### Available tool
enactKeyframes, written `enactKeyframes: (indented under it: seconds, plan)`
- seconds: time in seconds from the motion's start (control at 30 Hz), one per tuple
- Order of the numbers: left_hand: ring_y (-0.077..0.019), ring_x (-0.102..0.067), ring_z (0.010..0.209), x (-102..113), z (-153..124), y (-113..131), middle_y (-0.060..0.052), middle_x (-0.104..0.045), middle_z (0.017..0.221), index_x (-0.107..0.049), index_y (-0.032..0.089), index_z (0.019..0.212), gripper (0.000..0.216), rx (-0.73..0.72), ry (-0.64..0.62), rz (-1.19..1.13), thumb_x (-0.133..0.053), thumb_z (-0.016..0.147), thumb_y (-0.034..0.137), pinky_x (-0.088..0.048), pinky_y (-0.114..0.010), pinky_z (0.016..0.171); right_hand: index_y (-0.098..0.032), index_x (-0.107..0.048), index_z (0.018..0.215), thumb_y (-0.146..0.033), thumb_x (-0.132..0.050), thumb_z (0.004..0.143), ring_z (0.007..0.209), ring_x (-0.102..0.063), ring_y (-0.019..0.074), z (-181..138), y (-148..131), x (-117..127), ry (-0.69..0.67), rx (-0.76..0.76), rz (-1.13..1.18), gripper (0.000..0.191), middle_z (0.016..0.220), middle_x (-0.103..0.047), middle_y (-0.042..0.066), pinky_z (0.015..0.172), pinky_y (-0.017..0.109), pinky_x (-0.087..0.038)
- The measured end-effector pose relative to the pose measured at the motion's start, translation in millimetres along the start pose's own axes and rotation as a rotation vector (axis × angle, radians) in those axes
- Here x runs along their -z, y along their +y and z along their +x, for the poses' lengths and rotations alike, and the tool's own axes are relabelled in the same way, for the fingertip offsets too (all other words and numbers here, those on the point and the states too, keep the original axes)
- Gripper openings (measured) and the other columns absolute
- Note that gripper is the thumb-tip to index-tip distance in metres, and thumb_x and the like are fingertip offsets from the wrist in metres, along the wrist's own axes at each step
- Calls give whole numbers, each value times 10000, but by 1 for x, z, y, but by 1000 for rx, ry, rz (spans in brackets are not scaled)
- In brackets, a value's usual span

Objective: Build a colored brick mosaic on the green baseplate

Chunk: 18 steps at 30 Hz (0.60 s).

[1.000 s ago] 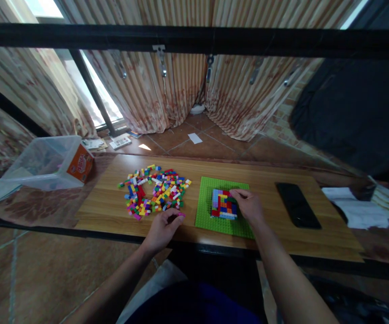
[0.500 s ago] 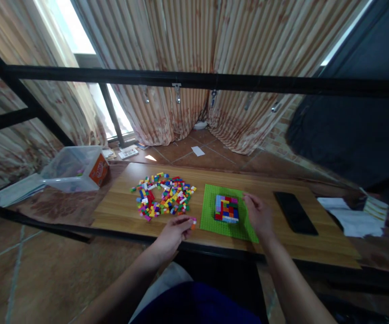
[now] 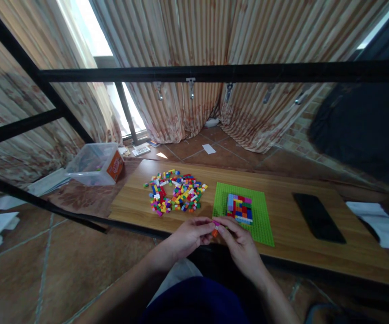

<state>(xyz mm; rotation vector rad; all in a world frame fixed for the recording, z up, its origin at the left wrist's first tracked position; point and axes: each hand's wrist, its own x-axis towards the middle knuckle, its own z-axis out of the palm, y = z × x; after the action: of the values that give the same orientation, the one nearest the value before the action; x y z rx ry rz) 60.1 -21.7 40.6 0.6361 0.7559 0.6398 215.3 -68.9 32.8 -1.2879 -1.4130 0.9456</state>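
Note:
Both hands meet at the table's front edge around a few small toy bricks (image 3: 215, 231), orange and pink. My left hand (image 3: 190, 236) pinches them from the left. From the right, the fingers of my right hand (image 3: 239, 240) close on the same bricks; the fingertips partly hide them. Just beyond my right hand is a block of many-coloured bricks (image 3: 239, 208), built up on a green studded baseplate (image 3: 263, 220). To the left, a spread of loose bricks (image 3: 181, 191) in mixed colours lies on the wooden table.
A black phone-like slab (image 3: 319, 218) lies on the wooden table (image 3: 285, 202) at the right, with white papers (image 3: 369, 225) beyond it. A clear plastic box (image 3: 95, 164) with an orange label stands on the floor at left. A black metal rail (image 3: 207, 72) crosses in front of the curtains.
My right hand has come from the baseplate's right side over to my left hand, and both now hold the small bricks. The view has shifted left.

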Motion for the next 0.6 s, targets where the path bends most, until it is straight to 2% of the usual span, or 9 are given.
enactKeyframes:
  seconds: [0.23, 0.43, 0.53, 0.6]
  plan:
    - [-57, -512, 572, -2, -4, 0, 15, -584, 662, -693, 120, 807, 324, 6, 39, -78, -860, 602, 309, -381, -203, 569, -266, -708, 995, -416, -635, 827, 1013, -609, 195, -1, 0, -9, 83, -122, 205, 237, 1042, -685, 34, 906, 336, -464]
    - [-53, -517, 585, 12, -6, -1, 6, -594, 678, -685, 112, 786, 262, -10, 84, -199, -844, 628, 248, -409, -194, 598, -254, -699, 973, -451, -683, 769, 916, -629, 184, 5, 11, -30, 187, -233, 399, 284, 998, -711, 29, 824, 321, -482]
    - [-46, -517, 594, 24, -8, 0, -14, -621, 737, -694, 101, 799, 273, -46, 146, -236, -850, 610, 223, -411, -181, 602, -239, -681, 991, -481, -649, 780, 821, -630, 183, 15, 15, -34, 246, -248, 322, 323, 977, -713, 43, 717, 316, -485]
    - [-51, -520, 602, 33, -8, 1, -20, -626, 749, -696, 99, 811, 305, -86, 190, -238, -859, 591, 235, -411, -183, 604, -223, -680, 971, -462, -635, 783, 810, -633, 198, 29, 17, -33, 239, -218, 109, 307, 943, -715, 52, 724, 334, -480]
